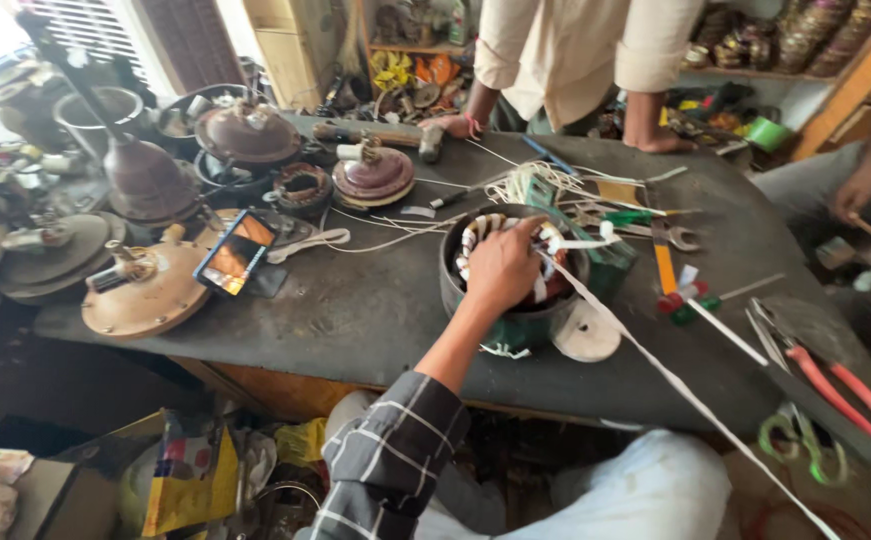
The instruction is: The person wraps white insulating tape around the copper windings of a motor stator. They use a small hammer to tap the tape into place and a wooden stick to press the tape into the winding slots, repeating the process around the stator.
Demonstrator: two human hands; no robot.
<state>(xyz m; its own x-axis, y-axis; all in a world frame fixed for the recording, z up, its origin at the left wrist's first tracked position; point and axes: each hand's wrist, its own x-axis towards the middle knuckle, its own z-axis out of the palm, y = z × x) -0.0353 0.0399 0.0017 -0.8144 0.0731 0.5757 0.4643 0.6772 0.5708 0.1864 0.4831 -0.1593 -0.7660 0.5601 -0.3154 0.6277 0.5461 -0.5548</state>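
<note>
Hands: left [503,268] on motor stator [515,275], windings half hidden; right out of frame.

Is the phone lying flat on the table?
No, the phone is propped up tilted against the brown fan motor cover, its lit screen facing up.

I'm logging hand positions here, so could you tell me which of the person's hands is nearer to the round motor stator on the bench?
Left. The left hand rests on top of the motor stator, fingers on its white-wrapped windings. The right hand is out of view.
</note>
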